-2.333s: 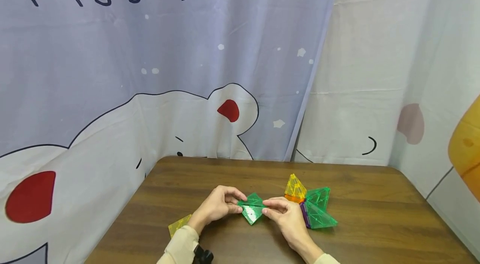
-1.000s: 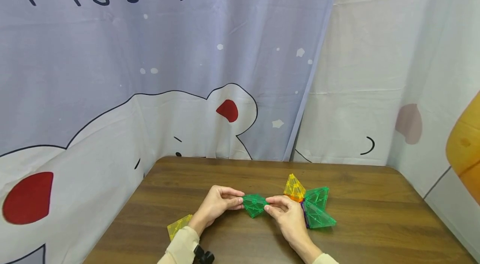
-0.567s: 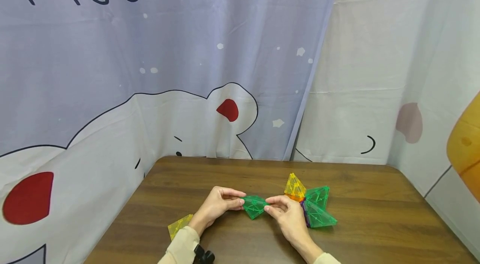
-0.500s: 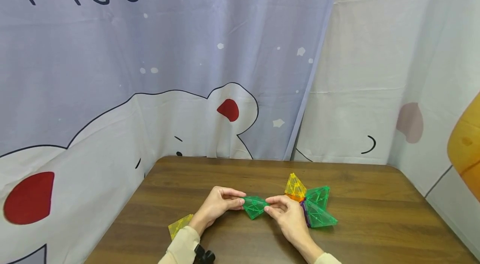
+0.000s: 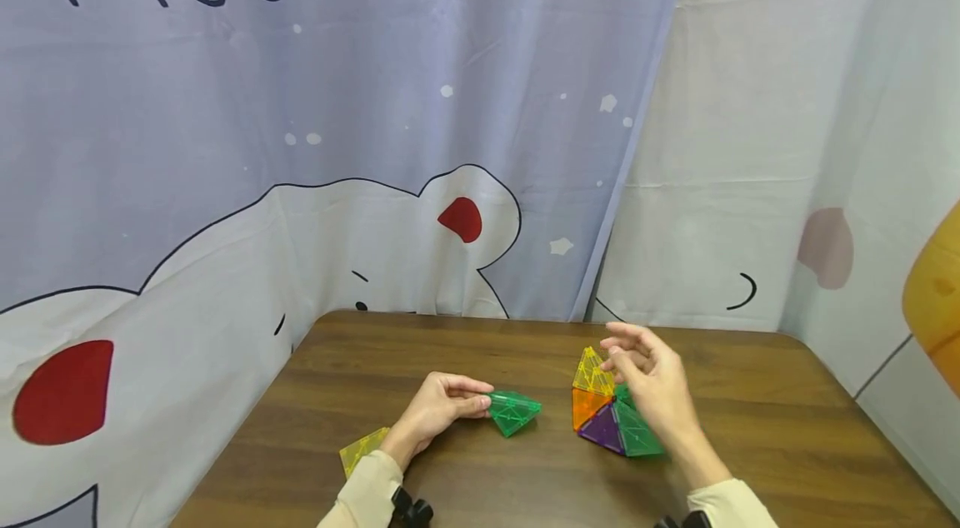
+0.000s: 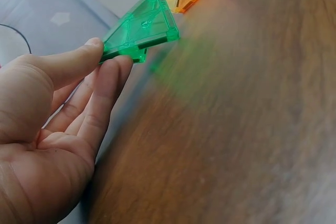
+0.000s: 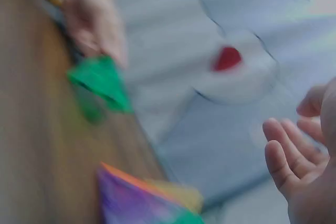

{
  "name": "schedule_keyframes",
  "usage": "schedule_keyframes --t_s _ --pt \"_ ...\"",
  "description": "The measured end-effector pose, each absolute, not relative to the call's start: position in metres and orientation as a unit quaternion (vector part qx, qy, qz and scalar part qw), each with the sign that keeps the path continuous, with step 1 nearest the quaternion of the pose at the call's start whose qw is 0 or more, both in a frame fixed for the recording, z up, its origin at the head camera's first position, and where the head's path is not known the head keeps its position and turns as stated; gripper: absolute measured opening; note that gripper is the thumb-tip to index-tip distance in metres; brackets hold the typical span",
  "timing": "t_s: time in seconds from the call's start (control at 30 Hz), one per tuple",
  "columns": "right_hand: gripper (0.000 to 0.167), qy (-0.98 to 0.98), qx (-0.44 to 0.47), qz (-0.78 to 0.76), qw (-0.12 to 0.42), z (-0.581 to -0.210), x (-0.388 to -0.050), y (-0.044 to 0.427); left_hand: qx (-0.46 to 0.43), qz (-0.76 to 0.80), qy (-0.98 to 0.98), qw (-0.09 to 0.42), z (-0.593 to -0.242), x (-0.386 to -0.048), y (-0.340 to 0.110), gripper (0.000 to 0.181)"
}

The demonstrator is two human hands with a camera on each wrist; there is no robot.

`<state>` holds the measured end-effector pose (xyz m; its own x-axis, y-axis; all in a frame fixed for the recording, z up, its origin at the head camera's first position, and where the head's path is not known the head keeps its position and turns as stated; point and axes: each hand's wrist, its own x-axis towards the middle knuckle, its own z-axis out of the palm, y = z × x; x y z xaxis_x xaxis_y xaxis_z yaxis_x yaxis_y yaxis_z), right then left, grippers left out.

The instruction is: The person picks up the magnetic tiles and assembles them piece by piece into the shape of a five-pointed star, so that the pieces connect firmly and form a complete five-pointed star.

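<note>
My left hand pinches one corner of a green translucent magnetic tile piece between thumb and fingers, raised off the table. In the left wrist view the green piece looks like triangular tiles joined at an angle. My right hand hovers over a cluster of joined tiles, its fingers loosely bent with nothing between them. That cluster has a yellow part, an orange tile, a purple tile and green tiles. The right hand partly hides the green ones. The right wrist view is blurred.
A yellow tile lies on the wooden table beside my left wrist. Printed curtains hang behind the table's far edge. Dark wrist-worn devices show at both cuffs.
The green piece was turned and held by both hands. My right hand has let go of it and moved right and up over the cluster, while the left hand keeps its pinch.
</note>
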<state>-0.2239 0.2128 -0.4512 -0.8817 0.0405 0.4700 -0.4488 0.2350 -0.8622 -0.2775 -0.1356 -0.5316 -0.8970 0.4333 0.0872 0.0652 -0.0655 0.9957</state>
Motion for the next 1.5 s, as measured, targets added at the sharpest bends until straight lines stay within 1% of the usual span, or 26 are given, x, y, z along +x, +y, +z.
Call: schedule_keyframes --t_s 0.1,0.17,0.23,0.3,0.4,0.47,0.6,0.77,1.0,1.13,1.27,1.5 --pt "0.032 -0.753 0.146 0.604 0.217 -0.455 -0.234 0.259 0.183 0.706 0.671 0.132 -0.532 -0.277 -0.133 0.031" --pt "0.034 -0.751 0.148 0.610 0.205 -0.467 -0.238 0.289 0.179 0.706 0.672 0.133 -0.533 -0.277 -0.131 0.031" --pt "0.037 -0.748 0.147 0.624 0.172 -0.483 -0.240 0.315 0.175 0.705 0.674 0.134 -0.534 -0.276 -0.131 0.030" --pt "0.042 -0.751 0.146 0.632 0.126 -0.501 -0.239 0.335 0.174 0.705 0.675 0.135 -0.535 -0.274 -0.131 0.030" --pt "0.050 -0.761 0.139 0.631 0.061 -0.521 -0.239 0.348 0.173 0.704 0.676 0.135 -0.536 -0.273 -0.131 0.029" --pt "0.058 -0.767 0.138 0.626 0.025 -0.528 -0.241 0.349 0.173 0.705 0.675 0.134 -0.536 -0.274 -0.130 0.031" --pt "0.070 -0.792 0.130 0.596 -0.012 -0.530 -0.243 0.339 0.168 0.706 0.675 0.132 -0.535 -0.275 -0.128 0.032" --pt "0.072 -0.805 0.136 0.577 -0.031 -0.531 -0.242 0.322 0.171 0.708 0.673 0.129 -0.535 -0.275 -0.120 0.031" --pt "0.069 -0.791 0.202 0.577 -0.030 -0.535 -0.245 0.300 0.172 0.710 0.670 0.129 -0.535 -0.278 -0.106 0.030" --pt "0.067 -0.784 0.220 0.579 -0.031 -0.536 -0.249 0.289 0.165 0.709 0.675 0.122 -0.534 -0.280 -0.103 0.029" --pt "0.065 -0.783 0.232 0.576 -0.027 -0.538 -0.252 0.284 0.163 0.706 0.679 0.115 -0.531 -0.282 -0.100 0.030" --pt "0.064 -0.787 0.224 0.574 -0.021 -0.535 -0.254 0.280 0.159 0.707 0.682 0.095 -0.530 -0.285 -0.094 0.031"
